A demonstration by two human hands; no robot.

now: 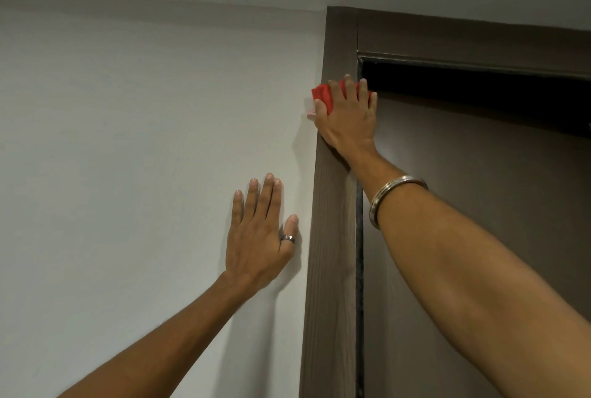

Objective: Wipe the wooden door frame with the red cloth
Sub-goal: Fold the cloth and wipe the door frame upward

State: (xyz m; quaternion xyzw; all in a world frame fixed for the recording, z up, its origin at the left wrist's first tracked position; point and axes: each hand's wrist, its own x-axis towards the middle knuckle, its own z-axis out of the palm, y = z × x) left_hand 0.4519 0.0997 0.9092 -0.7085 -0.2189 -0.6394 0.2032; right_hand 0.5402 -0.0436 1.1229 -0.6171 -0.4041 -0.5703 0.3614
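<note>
A red cloth (pixel 320 94) is lying pressed against the upright of a wooden door frame (pixel 332 238), just below its top left corner, as the right hand (pixel 347 116) is pinning it there with fingers spread flat. The left hand (pixel 260 238), open, is bracing palm-down on the white wall (pixel 128 142) to the left. Firm, even pressure along the grain should likely serve best.

The scene is softly and evenly lit. Faint shadows are cast on the wall (pixel 128 142) beside the hands. Straight lines are bowed near the edges.
</note>
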